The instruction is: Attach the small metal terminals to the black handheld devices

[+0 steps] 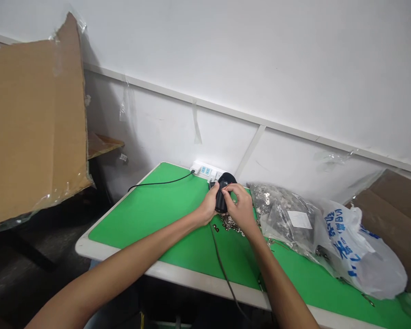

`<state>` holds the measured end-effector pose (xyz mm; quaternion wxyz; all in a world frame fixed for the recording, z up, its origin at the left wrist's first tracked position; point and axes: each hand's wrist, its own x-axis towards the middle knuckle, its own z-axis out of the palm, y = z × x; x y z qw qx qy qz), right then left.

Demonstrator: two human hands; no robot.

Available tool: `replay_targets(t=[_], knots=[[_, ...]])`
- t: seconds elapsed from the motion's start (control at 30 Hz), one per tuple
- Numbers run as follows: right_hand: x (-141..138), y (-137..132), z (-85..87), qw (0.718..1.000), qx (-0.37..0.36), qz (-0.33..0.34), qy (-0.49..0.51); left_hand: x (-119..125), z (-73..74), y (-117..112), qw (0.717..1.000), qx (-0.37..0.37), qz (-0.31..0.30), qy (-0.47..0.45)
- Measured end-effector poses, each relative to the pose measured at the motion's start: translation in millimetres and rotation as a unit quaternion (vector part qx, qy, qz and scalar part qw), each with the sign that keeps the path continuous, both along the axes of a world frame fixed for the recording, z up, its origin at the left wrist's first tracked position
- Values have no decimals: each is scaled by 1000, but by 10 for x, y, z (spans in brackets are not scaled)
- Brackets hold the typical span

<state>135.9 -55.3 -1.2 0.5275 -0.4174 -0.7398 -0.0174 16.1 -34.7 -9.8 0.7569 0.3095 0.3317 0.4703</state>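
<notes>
Near the far edge of the green table, my left hand (208, 204) is closed round the side of a black rounded object (221, 201); its exact kind does not show. My right hand (239, 204) is at the object's other side, thumb and fingers pinched together against its front. A thin orange-brown strip (229, 185) shows at those fingertips, too small to name. Below and behind the hands lies a pile of small shiny metal pieces (231, 224), partly hidden by my right hand. A couple of loose metal pieces (215, 227) lie left of the pile.
A white power strip (207, 170) with plugs and a black cable (160, 183) sits against the wall. Clear bags of metal parts (284, 210) and a white plastic bag (363, 260) lie to the right. A grey cord (222, 265) crosses the front edge. Large cardboard (37, 123) stands left.
</notes>
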Motion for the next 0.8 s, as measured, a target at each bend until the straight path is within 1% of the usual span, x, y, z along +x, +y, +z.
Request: replay_targets(t=[0.13,0.23,0.3,0.37,0.47,0.53,0.6,0.67,0.73,0.8], knots=[[-32,-16,-1,1000,-23,6,5,49,-79,20,999,17,44,-14],[-37,-13,4,999,-37,6,17,42,-76,29,999,18,43,-19],[-27,2,6,999,-41,1,26,14,-42,33,1000,7,14,-10],[-1,22,9,999,-41,-1,35,-28,1,47,999,-1,-33,-6],[76,40,24,997,-47,12,53,-96,56,92,994,-4,-106,-32],[141,29,42,997,-32,27,62,-135,80,125,989,-8,-134,-56],[199,6,58,998,2,49,32,-165,101,145,987,-14,-145,-68],[234,-15,65,995,40,76,-49,-185,124,147,986,-11,-150,-70],[243,-23,55,984,63,97,-139,-196,146,136,986,-3,-155,-65],[233,-16,34,974,74,101,-190,-201,163,123,985,4,-164,-54]])
